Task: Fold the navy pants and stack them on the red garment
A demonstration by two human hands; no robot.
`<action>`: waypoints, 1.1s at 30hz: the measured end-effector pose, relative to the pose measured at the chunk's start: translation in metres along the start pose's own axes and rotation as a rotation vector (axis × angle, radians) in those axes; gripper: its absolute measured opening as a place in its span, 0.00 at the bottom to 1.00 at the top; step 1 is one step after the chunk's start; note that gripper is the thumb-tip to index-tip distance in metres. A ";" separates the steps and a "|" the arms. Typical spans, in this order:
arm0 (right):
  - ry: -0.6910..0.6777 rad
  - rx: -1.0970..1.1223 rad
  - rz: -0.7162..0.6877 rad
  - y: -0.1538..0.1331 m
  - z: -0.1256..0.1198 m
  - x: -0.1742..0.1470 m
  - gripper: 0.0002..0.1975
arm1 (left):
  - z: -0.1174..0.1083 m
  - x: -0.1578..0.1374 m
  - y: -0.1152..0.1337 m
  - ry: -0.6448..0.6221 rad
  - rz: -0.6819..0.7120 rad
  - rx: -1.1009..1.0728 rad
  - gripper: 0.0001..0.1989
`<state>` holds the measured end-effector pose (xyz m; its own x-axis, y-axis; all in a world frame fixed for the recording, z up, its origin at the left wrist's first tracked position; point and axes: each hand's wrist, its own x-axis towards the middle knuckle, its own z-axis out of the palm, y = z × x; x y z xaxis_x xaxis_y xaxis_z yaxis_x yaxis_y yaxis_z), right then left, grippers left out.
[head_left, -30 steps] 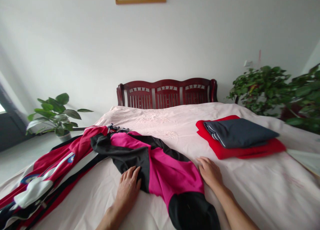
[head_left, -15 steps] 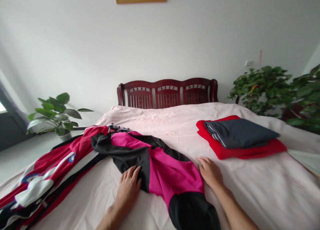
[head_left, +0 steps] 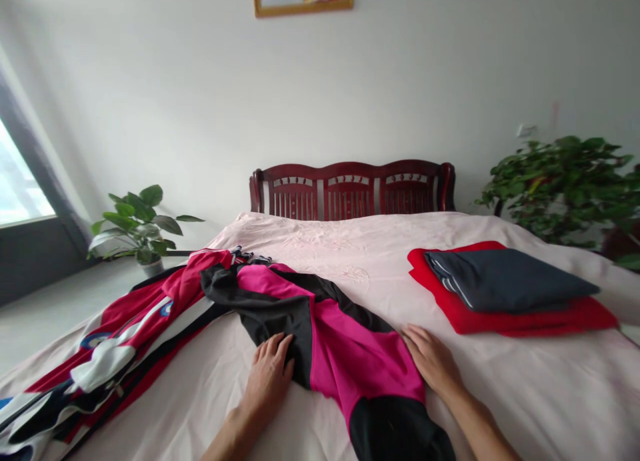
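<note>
A magenta and black long-sleeved garment (head_left: 363,344) is spread, wrinkled, across the bed. My left hand (head_left: 273,364) rests on its black part at the near left side, with the fingers a little bent and lying on the cloth. Against the garment's right edge lies my right hand (head_left: 433,357), palm down and fingers stretched out. Neither hand grips the fabric. The garment's upper left end touches a heap of red, white and navy clothes (head_left: 150,314).
On the right, a folded dark grey garment (head_left: 510,281) sits on a folded red one (head_left: 540,322). All lie on a pale pink bedsheet (head_left: 320,237). A dark red wooden headboard (head_left: 350,191) stands at the wall. Potted plants (head_left: 143,224) flank the bed.
The view has turned slightly left, so everything sits further right in it. My right hand has come slightly closer in against the garment's edge. My left hand stays on the black cloth.
</note>
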<state>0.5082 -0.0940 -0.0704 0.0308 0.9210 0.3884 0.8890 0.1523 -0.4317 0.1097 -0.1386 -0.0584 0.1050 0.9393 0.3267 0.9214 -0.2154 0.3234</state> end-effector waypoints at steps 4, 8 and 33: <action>-0.093 0.213 0.050 -0.031 -0.009 -0.008 0.25 | -0.018 0.004 -0.015 -0.011 -0.033 0.020 0.22; -0.302 0.291 -0.073 -0.074 -0.019 -0.029 0.30 | -0.045 0.014 -0.057 0.062 -0.091 0.260 0.21; 0.019 -0.177 0.125 0.068 -0.020 -0.006 0.22 | -0.063 0.087 -0.225 0.119 -0.122 0.522 0.22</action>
<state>0.5774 -0.0960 -0.0861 0.1527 0.9216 0.3568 0.9442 -0.0294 -0.3281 -0.1125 -0.0248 -0.0464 -0.0298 0.9060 0.4222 0.9906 0.0831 -0.1082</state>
